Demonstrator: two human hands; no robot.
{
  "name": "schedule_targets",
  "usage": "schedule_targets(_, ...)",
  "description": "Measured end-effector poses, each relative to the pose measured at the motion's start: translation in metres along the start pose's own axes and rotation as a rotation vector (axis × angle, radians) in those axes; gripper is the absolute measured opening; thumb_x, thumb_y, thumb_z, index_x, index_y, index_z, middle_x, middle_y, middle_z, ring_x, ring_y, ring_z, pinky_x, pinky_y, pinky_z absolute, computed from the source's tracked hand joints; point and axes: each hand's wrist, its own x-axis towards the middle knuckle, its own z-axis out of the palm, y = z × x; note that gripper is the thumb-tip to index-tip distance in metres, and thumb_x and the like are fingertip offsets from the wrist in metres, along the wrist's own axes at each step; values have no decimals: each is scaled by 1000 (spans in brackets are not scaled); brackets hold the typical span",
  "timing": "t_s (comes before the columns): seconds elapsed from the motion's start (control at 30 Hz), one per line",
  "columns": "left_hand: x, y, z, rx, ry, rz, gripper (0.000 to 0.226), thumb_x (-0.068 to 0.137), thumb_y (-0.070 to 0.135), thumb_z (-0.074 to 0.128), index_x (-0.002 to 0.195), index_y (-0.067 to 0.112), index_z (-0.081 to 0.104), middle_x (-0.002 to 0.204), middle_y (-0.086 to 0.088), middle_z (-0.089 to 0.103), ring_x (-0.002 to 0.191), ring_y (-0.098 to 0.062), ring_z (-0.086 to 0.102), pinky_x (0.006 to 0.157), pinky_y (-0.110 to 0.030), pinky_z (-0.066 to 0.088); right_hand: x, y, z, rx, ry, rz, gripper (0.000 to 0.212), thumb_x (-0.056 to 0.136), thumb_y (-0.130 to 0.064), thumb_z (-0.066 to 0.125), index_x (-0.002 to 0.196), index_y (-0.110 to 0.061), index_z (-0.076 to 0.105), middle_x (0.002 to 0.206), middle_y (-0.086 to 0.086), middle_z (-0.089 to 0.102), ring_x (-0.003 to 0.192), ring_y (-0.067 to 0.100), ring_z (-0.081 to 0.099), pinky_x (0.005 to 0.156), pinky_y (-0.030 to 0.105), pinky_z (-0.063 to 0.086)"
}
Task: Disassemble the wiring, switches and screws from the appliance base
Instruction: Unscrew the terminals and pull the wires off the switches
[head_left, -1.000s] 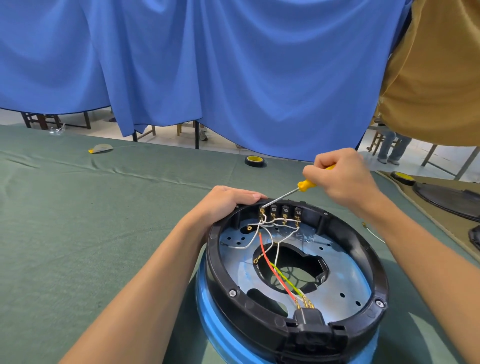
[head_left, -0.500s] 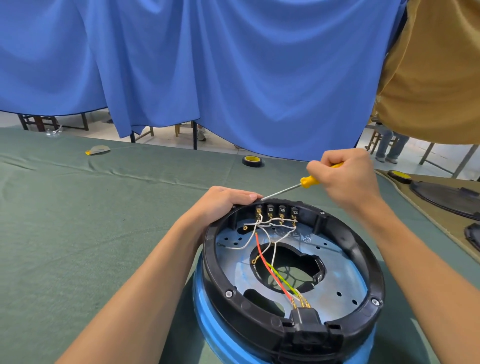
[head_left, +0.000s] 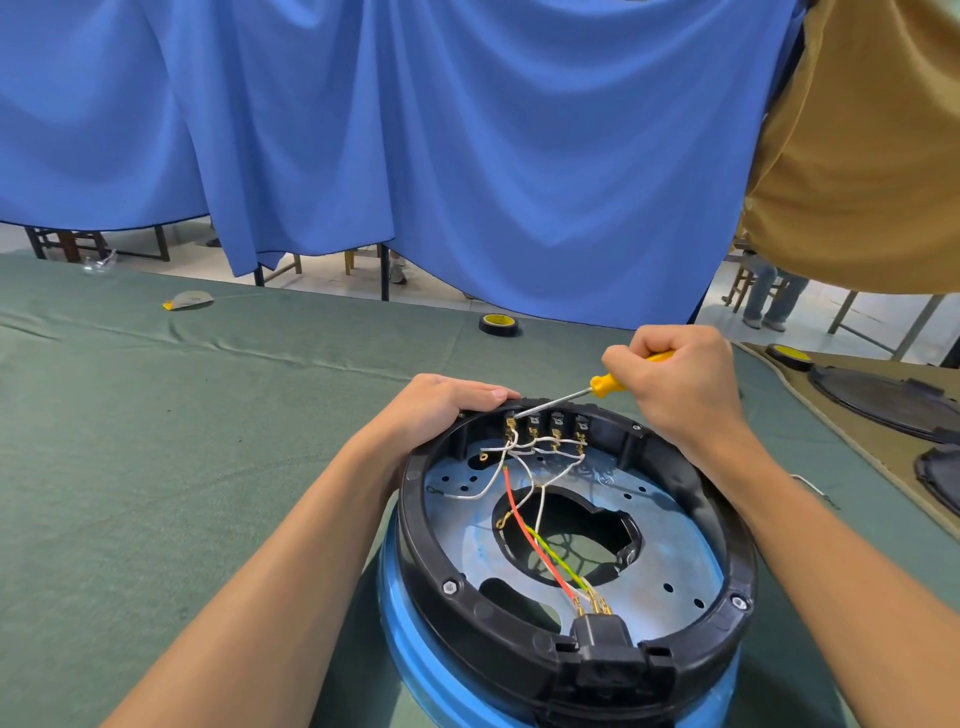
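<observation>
Yellow-handled screwdriver (head_left: 607, 385) is clenched in the right hand (head_left: 680, 387), fist raised, tip on the leftmost switch terminal (head_left: 511, 425) at twelve o'clock of the appliance base (head_left: 493, 631). Left hand (head_left: 441, 410) grips the rim at eleven o'clock. Red wire (head_left: 530, 535) runs to the six o'clock socket (head_left: 602, 644).

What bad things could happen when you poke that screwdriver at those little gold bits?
A few things might go wrong:
1. The screwdriver tip sits at the leftmost switch terminal, right beside the left hand gripping the rim. A slip could jab a finger.
2. Thin white wires tangle around the terminals, so hard prying might snap one.
3. The appliance base perches on a blue cylinder. A sideways push could tip it.
</observation>
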Motion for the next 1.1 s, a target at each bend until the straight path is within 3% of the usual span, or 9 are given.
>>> schedule_targets(0.13, 0, 0, 0, 25, 15, 4, 19, 90, 18, 62, 96, 20, 79, 94, 3, 76, 84, -9, 73, 60, -11, 50, 5, 1, 0, 27, -76, 29, 35, 67, -14, 63, 41, -10, 40, 43, -6, 24, 47, 10, 21, 51, 22, 27)
schedule_targets(0.3, 1, 0, 0, 37, 19, 6, 19, 89, 17, 63, 92, 23, 80, 93, 5, 76, 82, -5, 72, 58, -9, 50, 35, 2, 11, 183, -375, 216, 52, 70, 0, 61, 33, -18, 29, 42, -8, 18, 50, 16, 18, 50, 25, 19)
schedule_targets(0.43, 3, 0, -1, 37, 19, 6, 18, 89, 17, 63, 91, 24, 80, 94, 4, 76, 84, -6, 72, 59, -9, 50, 56, 2, 22, 203, -526, 298, 55, 72, 5, 56, 35, -21, 25, 43, -4, 19, 65, 24, 31, 46, 25, 16)
schedule_targets(0.5, 4, -1, -2, 47, 17, 4, 18, 89, 19, 63, 93, 24, 80, 95, 4, 76, 86, -8, 72, 62, -11, 50, 57, 2, 21, 185, -516, 274, 50, 72, 4, 57, 39, -17, 27, 45, -1, 20, 66, 24, 34, 47, 25, 17)
schedule_targets(0.6, 4, -2, -3, 54, -5, 1, 19, 90, 21, 62, 98, 23, 79, 99, 3, 76, 92, -11, 72, 68, -15, 52, 45, 2, 14, 126, -407, 192, 45, 70, -4, 61, 40, -17, 31, 45, -3, 21, 52, 18, 23, 50, 27, 20)
schedule_targets(0.73, 3, -1, -2, 52, 5, 4, 19, 90, 19, 62, 97, 23, 79, 97, 5, 76, 88, -8, 72, 62, -10, 50, 23, 1, 5, 46, -198, 73, 41, 71, -8, 64, 43, -13, 34, 46, -3, 22, 50, 12, 19, 50, 25, 21)
schedule_targets(0.87, 2, 0, -1, 46, 10, 7, 20, 90, 18, 61, 97, 21, 79, 97, 5, 76, 88, -8, 72, 62, -11, 51, 8, 4, 2, 44, -100, 29, 41, 72, -6, 64, 44, -12, 34, 48, -1, 22, 53, 14, 20, 52, 26, 24)
schedule_targets(0.97, 1, 1, 0, 63, 21, 14, 20, 91, 18, 60, 100, 19, 78, 95, 7, 76, 83, -4, 72, 59, -8, 48, 7, 10, 3, 65, -108, 66, 44, 71, -7, 64, 41, -16, 33, 45, -5, 21, 51, 12, 19, 52, 26, 24)
schedule_targets(1.1, 0, 3, 1, 91, 40, 15, 19, 91, 18, 61, 99, 21, 78, 91, 11, 76, 77, 1, 70, 55, -5, 46, 26, 10, 7, 153, -294, 172, 47, 69, -6, 62, 34, -17, 34, 39, -11, 20, 47, 14, 20, 50, 25, 21)
